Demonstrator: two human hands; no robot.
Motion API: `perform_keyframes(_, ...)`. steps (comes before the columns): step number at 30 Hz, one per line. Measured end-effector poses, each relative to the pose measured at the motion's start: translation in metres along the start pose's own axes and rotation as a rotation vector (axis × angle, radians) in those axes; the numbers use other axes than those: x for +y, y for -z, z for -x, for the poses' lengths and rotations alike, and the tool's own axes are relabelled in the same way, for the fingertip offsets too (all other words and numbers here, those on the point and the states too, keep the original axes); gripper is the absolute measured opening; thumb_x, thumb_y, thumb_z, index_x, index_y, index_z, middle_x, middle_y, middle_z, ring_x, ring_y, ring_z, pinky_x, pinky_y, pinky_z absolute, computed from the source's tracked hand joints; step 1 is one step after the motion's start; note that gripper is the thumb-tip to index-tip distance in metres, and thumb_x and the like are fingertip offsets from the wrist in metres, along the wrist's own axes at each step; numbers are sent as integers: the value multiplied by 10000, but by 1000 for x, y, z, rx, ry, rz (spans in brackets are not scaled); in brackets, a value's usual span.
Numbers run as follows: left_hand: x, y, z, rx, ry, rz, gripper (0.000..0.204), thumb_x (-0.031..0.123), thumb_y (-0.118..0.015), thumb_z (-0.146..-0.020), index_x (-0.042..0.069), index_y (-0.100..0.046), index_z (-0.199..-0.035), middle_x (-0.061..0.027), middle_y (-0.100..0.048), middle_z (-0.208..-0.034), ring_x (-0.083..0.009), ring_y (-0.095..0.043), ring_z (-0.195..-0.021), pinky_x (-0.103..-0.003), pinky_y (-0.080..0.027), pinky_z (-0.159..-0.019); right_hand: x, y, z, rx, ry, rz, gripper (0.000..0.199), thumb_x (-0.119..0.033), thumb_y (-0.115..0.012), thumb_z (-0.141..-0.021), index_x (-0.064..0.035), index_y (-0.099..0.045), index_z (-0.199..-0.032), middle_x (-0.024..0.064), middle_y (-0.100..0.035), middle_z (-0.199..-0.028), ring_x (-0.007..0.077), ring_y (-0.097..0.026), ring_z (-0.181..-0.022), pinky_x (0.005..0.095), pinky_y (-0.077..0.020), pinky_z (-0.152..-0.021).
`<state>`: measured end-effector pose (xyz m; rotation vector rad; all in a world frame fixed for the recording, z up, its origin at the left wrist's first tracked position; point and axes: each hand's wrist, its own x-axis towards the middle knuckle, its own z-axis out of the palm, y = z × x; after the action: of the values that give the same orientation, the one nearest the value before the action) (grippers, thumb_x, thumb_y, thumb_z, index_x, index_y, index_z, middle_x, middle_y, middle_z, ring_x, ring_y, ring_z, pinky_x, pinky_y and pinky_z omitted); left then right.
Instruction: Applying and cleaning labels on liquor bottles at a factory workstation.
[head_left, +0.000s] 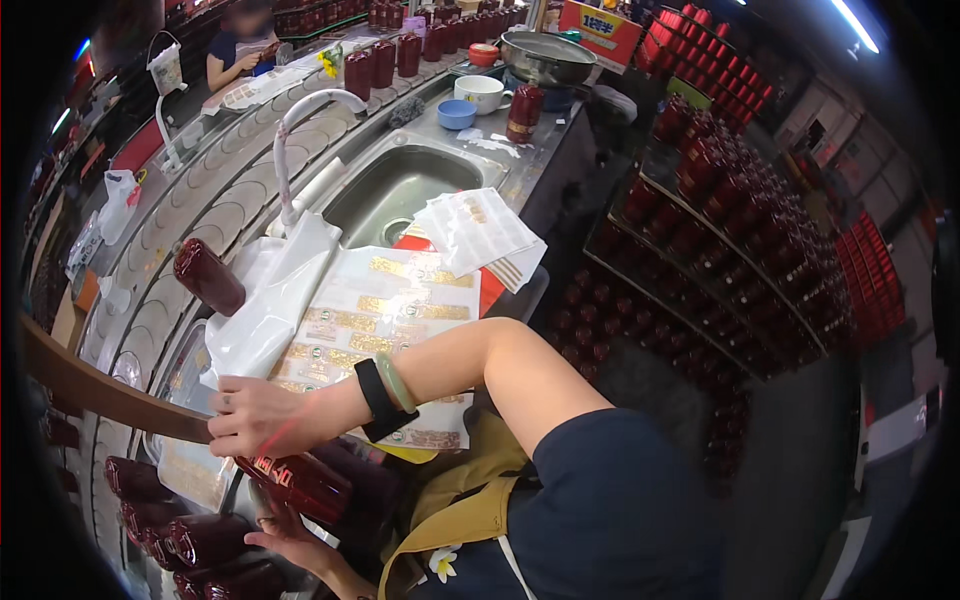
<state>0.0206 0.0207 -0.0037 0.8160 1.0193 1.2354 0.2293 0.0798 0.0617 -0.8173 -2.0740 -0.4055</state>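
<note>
A glossy dark red bottle (300, 487) with bright lettering lies tilted close to my body. My right hand (262, 418), with a black band and a pale green bangle on the wrist, curls its fingers over the bottle's upper edge. From below, my left hand (292, 540) grips the same bottle; part of its fingers is hidden behind it. Beside my right forearm lies a large white sheet (345, 300) bearing rows of gold patterned strips. Smaller printed sheets (480, 235) overlap its far corner. White plastic film (270, 270) lies along its left edge.
Beyond the sheets is a steel sink (410, 175) with a curved tap (282, 150). More red bottles stand at lower left (205, 540), on the conveyor (210, 278) and on racks at right (720, 190). A brown curved bar (110, 385) reaches toward my right hand. Another person (240, 55) works far left.
</note>
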Motion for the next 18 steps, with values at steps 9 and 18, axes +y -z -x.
perform_keyframes(9, -54, 119, -40, -215, -219, -285, 855, 684, -122, -1074, 64, -487, -1535, -164, -598, -1438, -263, -526, -1365, -443, -427, -1142, -51, -10, 4, -277, 105, -66, 127, -273, -661, -768, -163, -602, -743, -3, -636, -788, 229, -660, -810, 420, -487, -753)
perform_keyframes(18, 2, -8, 1, -45, 62, -106, 984, 803, -111, -1001, 67, -395, -1589, -182, -450, -1590, -327, -382, -1476, -480, -211, -1246, -15, 12, 49, -120, 374, -95, 183, -192, -694, -760, -174, -679, -941, -45, -630, -990, 166, -586, -882, 353, -535, -806)
